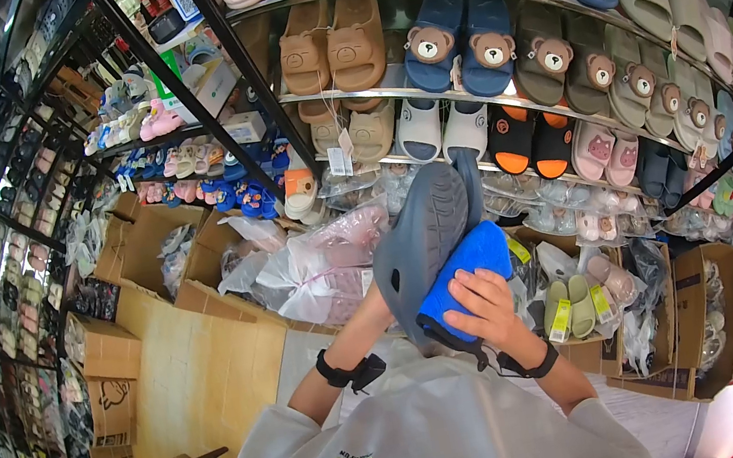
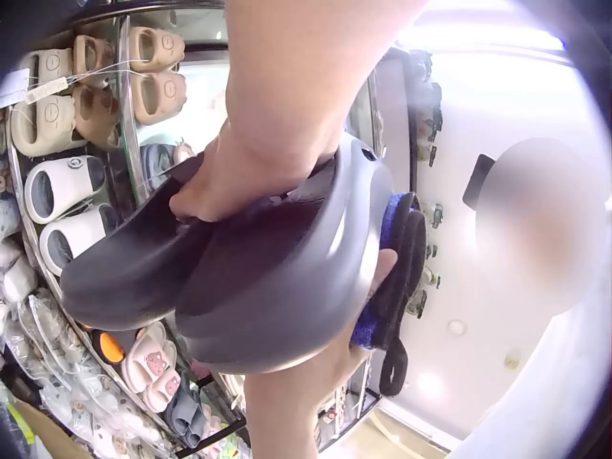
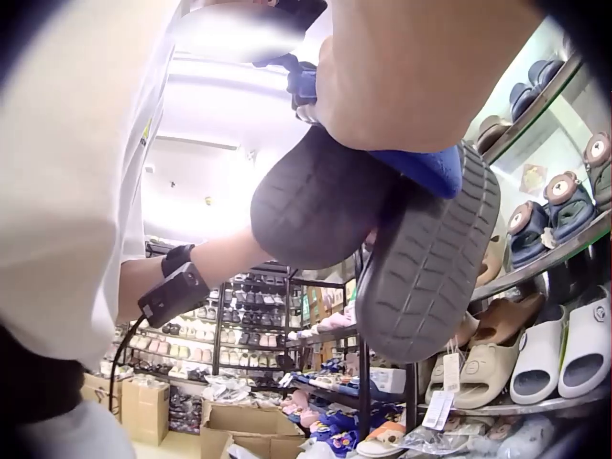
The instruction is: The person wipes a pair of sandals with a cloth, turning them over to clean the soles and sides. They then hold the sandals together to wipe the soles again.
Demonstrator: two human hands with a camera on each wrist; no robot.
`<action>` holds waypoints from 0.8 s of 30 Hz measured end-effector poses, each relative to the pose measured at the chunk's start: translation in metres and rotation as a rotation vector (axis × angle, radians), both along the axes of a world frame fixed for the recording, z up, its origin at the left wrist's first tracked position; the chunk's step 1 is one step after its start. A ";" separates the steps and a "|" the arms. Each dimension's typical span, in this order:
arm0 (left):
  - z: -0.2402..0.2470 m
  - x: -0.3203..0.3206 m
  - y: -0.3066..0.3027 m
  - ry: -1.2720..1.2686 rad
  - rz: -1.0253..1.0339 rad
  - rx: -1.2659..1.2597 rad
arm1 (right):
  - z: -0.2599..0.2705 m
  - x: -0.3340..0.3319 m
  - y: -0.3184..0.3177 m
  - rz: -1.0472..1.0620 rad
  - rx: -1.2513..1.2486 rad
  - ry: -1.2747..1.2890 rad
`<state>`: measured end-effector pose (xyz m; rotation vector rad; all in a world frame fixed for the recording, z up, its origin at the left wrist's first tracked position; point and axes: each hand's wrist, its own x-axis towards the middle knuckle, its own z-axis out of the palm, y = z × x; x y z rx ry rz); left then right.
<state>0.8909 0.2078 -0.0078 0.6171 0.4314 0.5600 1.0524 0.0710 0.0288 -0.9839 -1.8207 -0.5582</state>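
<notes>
A pair of dark grey slippers (image 1: 423, 220) is held up in front of the body, with ridged soles showing in the head view. My left hand (image 2: 229, 182) grips both at their openings, and in the head view it is mostly hidden behind them. My right hand (image 1: 486, 306) holds a fuzzy blue cloth (image 1: 488, 250) with black edging against the sole of the nearer slipper. Its fingers lie over the cloth. In the left wrist view a black loop (image 2: 394, 366) hangs from the cloth.
Shelves ahead hold rows of slides, including brown slides (image 1: 354, 44) and blue bear slides (image 1: 433, 44). Plastic-wrapped bags (image 1: 320, 270) and cardboard boxes (image 1: 108, 351) stand below. Green slippers (image 1: 571, 307) lie in a box at the right.
</notes>
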 end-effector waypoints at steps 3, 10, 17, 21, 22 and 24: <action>0.005 0.005 -0.006 0.062 -0.021 0.004 | 0.007 0.012 -0.001 -0.068 -0.028 -0.028; 0.019 0.014 -0.013 0.042 -0.098 0.150 | 0.035 0.027 0.007 -0.273 -0.006 0.155; -0.018 0.017 -0.001 0.002 -0.073 0.073 | 0.038 0.012 0.012 -0.190 -0.020 0.297; -0.015 0.012 -0.001 0.012 -0.008 0.061 | 0.038 0.003 0.001 -0.075 -0.079 0.134; -0.010 0.010 -0.003 0.004 0.002 0.053 | 0.041 0.003 -0.001 -0.039 -0.102 0.052; 0.002 0.007 -0.005 0.012 -0.032 0.064 | 0.039 0.006 0.004 -0.053 -0.053 -0.050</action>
